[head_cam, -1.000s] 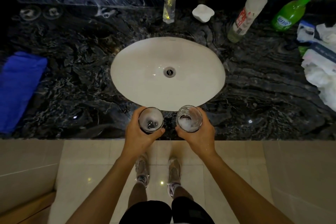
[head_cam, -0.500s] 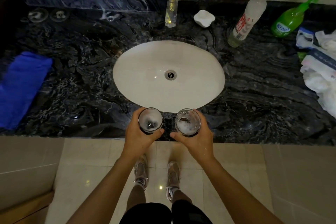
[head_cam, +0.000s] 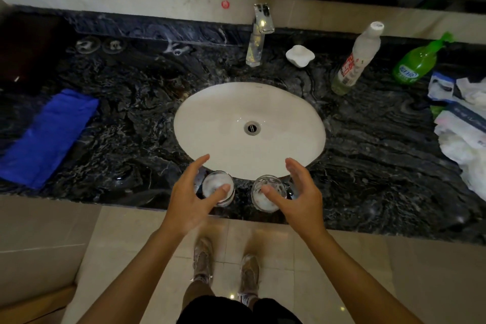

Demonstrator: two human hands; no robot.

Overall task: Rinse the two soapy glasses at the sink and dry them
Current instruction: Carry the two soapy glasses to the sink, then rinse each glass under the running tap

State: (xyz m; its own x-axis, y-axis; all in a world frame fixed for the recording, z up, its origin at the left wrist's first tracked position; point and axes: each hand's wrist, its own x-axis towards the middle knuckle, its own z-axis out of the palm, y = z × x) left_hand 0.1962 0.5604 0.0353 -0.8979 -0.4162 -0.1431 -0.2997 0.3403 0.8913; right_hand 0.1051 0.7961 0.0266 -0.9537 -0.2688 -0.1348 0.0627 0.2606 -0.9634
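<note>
Both glasses let go, standing on the counter at the near rim of the sink (head_cam: 184, 123).

Half a second ago each hand gripped one; now left hand (head_cam: 188, 196) and right hand (head_cam: 297, 196) are spread, fingers splayed, above left glass (head_cam: 214, 184) and right glass (head_cam: 263, 201), thumbs overlapping the rims (contact unclear). Foam inside both, faucet (head_cam: 259, 34) behind sink dry: rinsing not started.

Two clear glasses stand upright on the dark marble counter, at the near rim of the white sink. The left glass (head_cam: 217, 188) is filled with white foam; the right glass (head_cam: 268, 193) holds suds inside too.
</note>
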